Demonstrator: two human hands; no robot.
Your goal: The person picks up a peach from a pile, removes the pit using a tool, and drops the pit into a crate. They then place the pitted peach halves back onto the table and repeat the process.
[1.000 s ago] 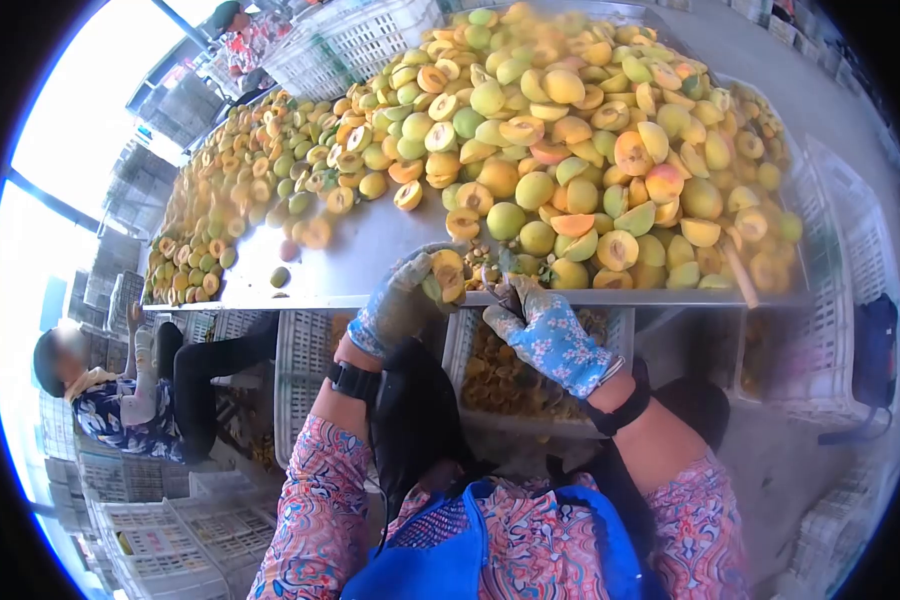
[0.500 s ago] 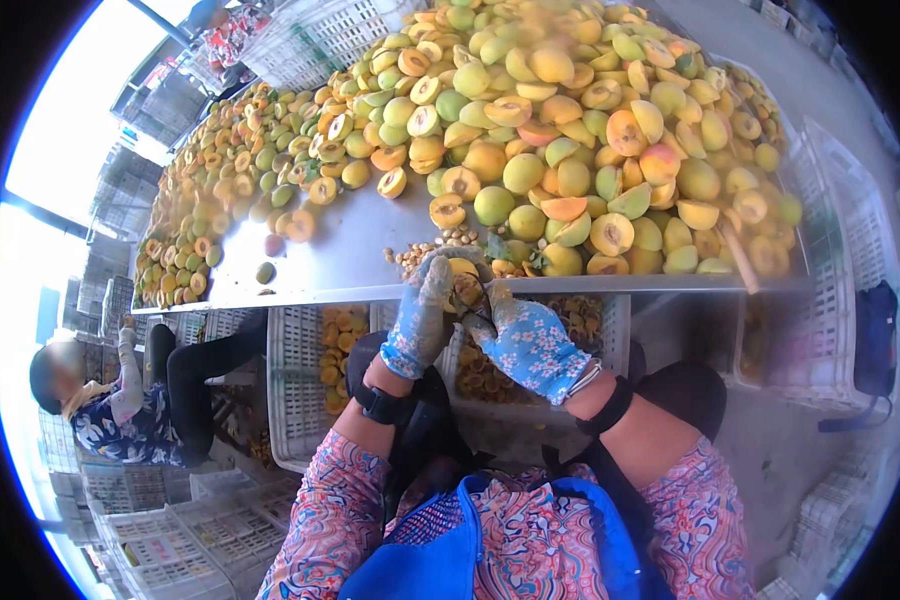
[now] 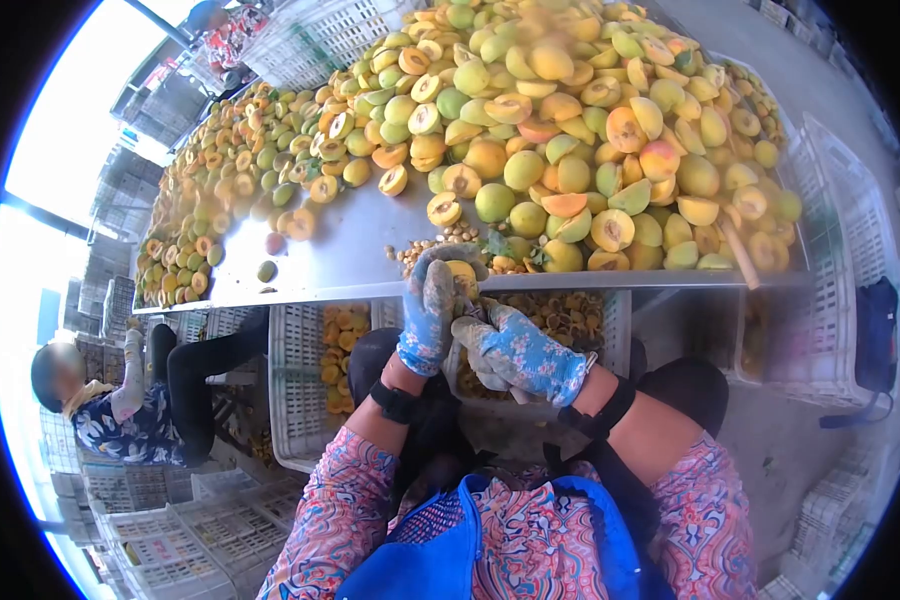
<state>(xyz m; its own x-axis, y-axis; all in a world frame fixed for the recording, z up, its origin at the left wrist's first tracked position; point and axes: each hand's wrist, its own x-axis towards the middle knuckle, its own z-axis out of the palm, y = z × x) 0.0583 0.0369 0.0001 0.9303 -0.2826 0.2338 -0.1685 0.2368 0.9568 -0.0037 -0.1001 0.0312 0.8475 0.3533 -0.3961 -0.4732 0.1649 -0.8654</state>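
Observation:
My left hand (image 3: 432,305), in a blue flowered glove with a soiled grey palm, is closed round a yellow apricot half (image 3: 461,274) at the table's front edge. My right hand (image 3: 520,348), gloved alike, is just below and to the right, its fingers curled closed near the fruit. Something small and dark shows between the hands, but what the right fingers grip is mostly hidden. Behind my left hand, small pale pits (image 3: 432,246) lie on the metal table (image 3: 355,235). A big heap of whole and halved apricots (image 3: 570,175) covers most of the tabletop.
Below the table edge stand white crates, one with orange fruit halves (image 3: 342,345), another with darker fruit pieces (image 3: 560,315). A wooden handle (image 3: 740,248) sticks out of the heap. At left sits a co-worker (image 3: 125,400); stacked crates (image 3: 185,540) stand behind.
My right hand has drawn down and slightly left, away from the fruit, and turned with its fingers curled. My left hand still holds the apricot half, turned a little.

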